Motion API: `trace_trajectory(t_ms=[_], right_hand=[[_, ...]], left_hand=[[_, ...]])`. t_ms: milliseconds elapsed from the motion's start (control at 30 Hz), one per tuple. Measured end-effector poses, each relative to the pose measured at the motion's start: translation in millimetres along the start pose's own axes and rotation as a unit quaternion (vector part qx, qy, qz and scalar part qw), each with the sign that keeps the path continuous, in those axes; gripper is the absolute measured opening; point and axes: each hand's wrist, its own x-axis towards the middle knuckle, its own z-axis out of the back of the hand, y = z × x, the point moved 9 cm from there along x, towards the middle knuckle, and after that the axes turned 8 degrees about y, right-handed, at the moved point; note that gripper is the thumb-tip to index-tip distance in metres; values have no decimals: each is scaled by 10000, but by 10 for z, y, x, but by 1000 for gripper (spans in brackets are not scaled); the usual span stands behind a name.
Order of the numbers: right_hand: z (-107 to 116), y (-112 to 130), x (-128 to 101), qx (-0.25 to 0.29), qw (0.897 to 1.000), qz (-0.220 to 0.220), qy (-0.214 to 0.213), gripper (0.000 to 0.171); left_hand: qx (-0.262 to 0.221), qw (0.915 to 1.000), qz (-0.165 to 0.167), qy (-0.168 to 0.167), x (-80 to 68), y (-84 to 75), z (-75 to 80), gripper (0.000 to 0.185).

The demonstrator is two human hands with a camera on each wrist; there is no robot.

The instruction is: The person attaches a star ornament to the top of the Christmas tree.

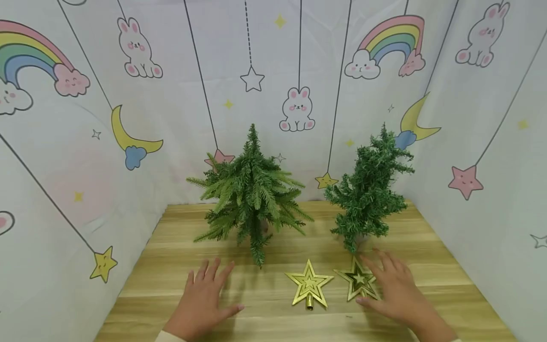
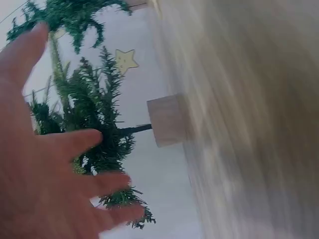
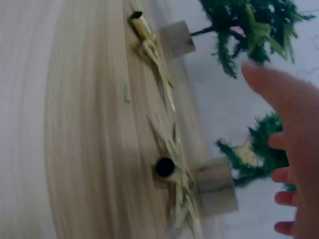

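Two gold star toppers lie on the wooden table: one in the middle and one to its right. My right hand is open with its fingers spread, over the right star's right edge; whether it touches is unclear. The right wrist view shows both stars and my right hand held off the tabletop. My left hand is open with its fingers spread, low over bare table in front of the light green tree. Its fingers show before that tree.
A darker green tree stands behind the right star. Each tree has a small wooden block base. Cloth walls printed with rainbows and rabbits close in the table on the left, back and right.
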Motion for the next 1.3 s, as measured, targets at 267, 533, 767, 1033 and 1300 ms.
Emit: trace_trajectory(t_ms=[267,533,767,1033,1300], right_hand=[[-280,323,217,939,9941,-534,-50,56],[-873,721,433,869,9868,-971,961,88],[-972,820,503,949,9811,-1269,1113,88],[-1025,729,467,1608,9660,-1637,1189,93],[-995,664,493,1996,9598,-1593,1162,83]], left_hand=[[-1202,9655,-1476,-1775,63,-322,687,32],[-1558,8904,-2658,-3352,208,-703,1540,23],[-1889,8907,-1990,-3625,709,-673,2182,33],[-2556,9102,-1187,-3034,1217,-578,2512,45],[-2987,9224,-458,-2404,1550,-477,2571,48]])
